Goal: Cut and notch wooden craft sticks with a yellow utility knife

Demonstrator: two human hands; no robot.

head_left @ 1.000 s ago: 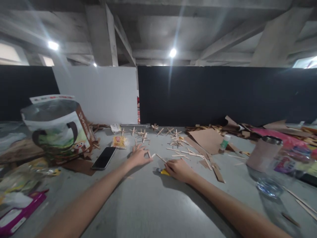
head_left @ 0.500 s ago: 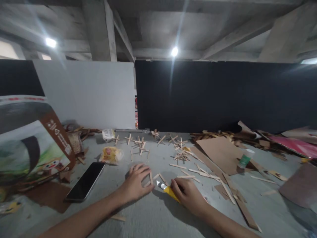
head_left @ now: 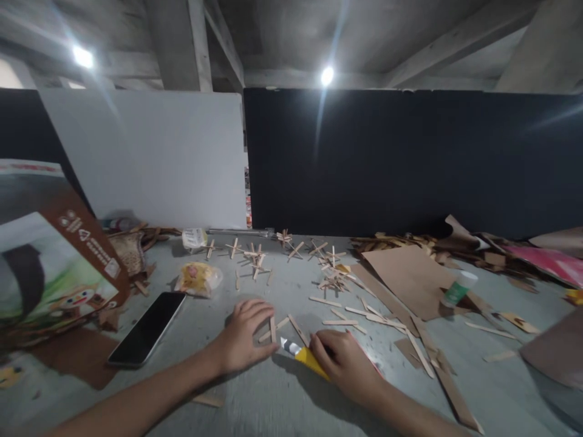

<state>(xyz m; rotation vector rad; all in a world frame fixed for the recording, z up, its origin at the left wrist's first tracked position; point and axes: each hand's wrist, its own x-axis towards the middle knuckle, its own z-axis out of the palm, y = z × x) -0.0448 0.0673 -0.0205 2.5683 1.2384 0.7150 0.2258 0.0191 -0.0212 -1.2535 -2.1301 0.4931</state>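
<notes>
My left hand rests on the grey table with thumb and fingers curved around the ends of a short wooden craft stick, gripping it. Behind that stick lies a second wooden stick, partly hidden, and another slants just to the right. In my right hand is a yellow utility knife, closed in the fist. Its bare blade points left, near my left thumb but apart from it.
Small crossed-stick pieces stand toward the back. Loose craft sticks and brown cardboard lie right, with a green-and-white glue stick. A phone, a yellow packet and a large printed bag are on the left.
The camera view has tilted down and shifted slightly. The knife blade sits a little closer to the stick at my left hand. Both hands keep their holds.
</notes>
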